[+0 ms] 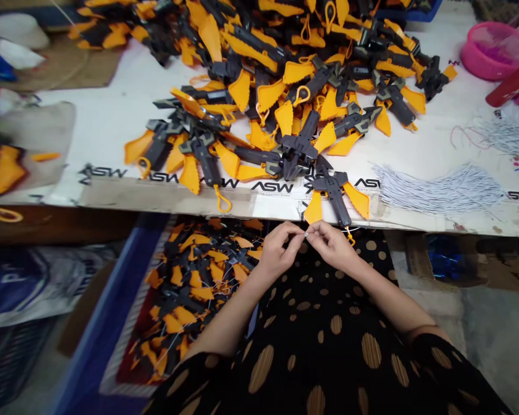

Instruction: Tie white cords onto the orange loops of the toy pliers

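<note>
My left hand point(279, 249) and my right hand point(331, 242) meet fingertip to fingertip just below the table's front edge, pinching a thin white string point(306, 234) between them. A black and orange plastic toy piece point(335, 196) lies at the table edge right above my hands, and its small orange loop point(350, 236) hangs beside my right hand. A large heap of the same black and orange pieces point(281, 75) covers the white table point(112, 121) beyond it.
A bundle of white strings point(441, 190) lies on the table at the right. A pink basket point(495, 49) stands at the back right. Below the table on my left, a blue bin point(108, 317) holds several more black and orange pieces point(190, 288).
</note>
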Demonstrator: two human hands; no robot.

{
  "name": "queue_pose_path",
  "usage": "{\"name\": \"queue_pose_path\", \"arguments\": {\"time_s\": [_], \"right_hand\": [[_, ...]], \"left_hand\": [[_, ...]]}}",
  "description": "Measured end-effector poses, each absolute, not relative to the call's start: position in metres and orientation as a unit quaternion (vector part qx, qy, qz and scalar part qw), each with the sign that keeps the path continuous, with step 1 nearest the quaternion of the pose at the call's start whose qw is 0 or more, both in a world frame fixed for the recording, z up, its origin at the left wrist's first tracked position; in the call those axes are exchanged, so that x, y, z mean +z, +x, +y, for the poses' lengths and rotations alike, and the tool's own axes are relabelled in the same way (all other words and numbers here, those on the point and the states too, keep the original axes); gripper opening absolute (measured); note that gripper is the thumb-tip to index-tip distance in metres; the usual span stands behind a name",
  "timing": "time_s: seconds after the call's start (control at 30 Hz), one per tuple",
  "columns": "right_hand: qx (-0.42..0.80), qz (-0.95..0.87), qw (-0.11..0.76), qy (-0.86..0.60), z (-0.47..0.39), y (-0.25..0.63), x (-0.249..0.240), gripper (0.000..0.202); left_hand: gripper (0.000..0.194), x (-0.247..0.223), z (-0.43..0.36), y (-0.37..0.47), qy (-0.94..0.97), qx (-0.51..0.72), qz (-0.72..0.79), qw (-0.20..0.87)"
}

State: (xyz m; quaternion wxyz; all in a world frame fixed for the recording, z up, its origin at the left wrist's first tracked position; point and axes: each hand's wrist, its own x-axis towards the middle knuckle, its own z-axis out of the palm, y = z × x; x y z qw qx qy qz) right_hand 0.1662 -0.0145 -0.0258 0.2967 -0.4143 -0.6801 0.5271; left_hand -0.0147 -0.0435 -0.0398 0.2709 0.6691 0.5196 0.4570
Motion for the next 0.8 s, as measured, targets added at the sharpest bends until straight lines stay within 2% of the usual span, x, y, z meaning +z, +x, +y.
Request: {"name": "queue_pose_path", "arguments": {"time_s": [0.1,0.17,0.3,0.37,0.47,0.57,0.67,0.8], "right_hand": [[0.460,-0.710,0.297,-0.443,-0.015,0.163,-0.025,0.022],[0.450,-0.714,0.296,-0.447,-0.015,0.162,-0.024,0.022],[0.484,-0.695,0.303,-0.437,-0.014,0.163,-0.024,0.018],[0.486,-0.689,0.308,-0.442,-0.013,0.164,-0.025,0.017],[0.490,-0.684,0.307,-0.444,-0.012,0.164,-0.027,0.017],[0.497,-0.681,0.305,-0.442,-0.013,0.162,-0.027,0.017],[0.499,-0.683,0.296,-0.443,-0.013,0.164,-0.024,0.017],[0.478,-0.703,0.284,-0.443,-0.011,0.171,-0.021,0.015]], "left_hand": [[0.019,-0.042,-0.047,-0.011,0.562,0.473,0.534,0.418],[0.022,-0.043,-0.048,-0.009,0.507,0.487,0.528,0.476],[0.020,-0.046,-0.048,-0.014,0.499,0.503,0.512,0.486],[0.018,-0.048,-0.046,-0.019,0.564,0.490,0.512,0.424],[0.020,-0.050,-0.040,-0.027,0.701,0.444,0.500,0.249],[0.010,-0.051,-0.031,-0.031,0.788,0.385,0.468,0.107],[0.012,-0.049,-0.024,-0.036,0.832,0.340,0.436,0.036],[0.012,-0.038,-0.025,-0.055,0.843,0.320,0.432,0.016]]}}
